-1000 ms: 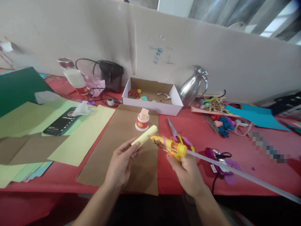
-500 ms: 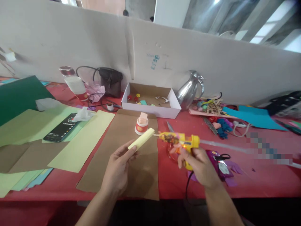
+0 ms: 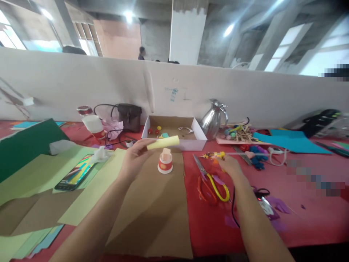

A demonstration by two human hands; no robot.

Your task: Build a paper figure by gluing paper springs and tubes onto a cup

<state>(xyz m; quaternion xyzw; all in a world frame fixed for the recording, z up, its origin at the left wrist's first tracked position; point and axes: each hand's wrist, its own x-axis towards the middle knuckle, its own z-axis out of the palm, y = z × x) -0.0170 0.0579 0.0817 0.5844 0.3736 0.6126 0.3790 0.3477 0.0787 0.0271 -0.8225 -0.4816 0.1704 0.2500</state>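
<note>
My left hand (image 3: 136,154) grips one end of a pale yellow folded paper strip (image 3: 164,142), raised in front of the white box. My right hand (image 3: 230,165) is wrapped round a yellow hot glue gun (image 3: 212,155), its nozzle pointing left and a clear glue stick trailing from its back. Just below the paper strip stands an upside-down red and white paper cup (image 3: 165,166) with a peach-coloured block (image 3: 166,153) on top. The cup rests on a brown cardboard sheet (image 3: 152,214). Scissors (image 3: 211,183) with red and yellow handles lie below the glue gun.
A white open box (image 3: 174,143) with small bits inside stands behind the cup, next to a metal jug (image 3: 212,122). Coloured paper sheets and a phone (image 3: 75,173) lie at left. Pompoms, sticks and blue paper (image 3: 289,140) are at right. A power bank (image 3: 268,207) lies near my right forearm.
Both hands have moved up and away from me, the paper strip and glue gun now further apart. The scissors have come into full view. My head view has tilted upward.
</note>
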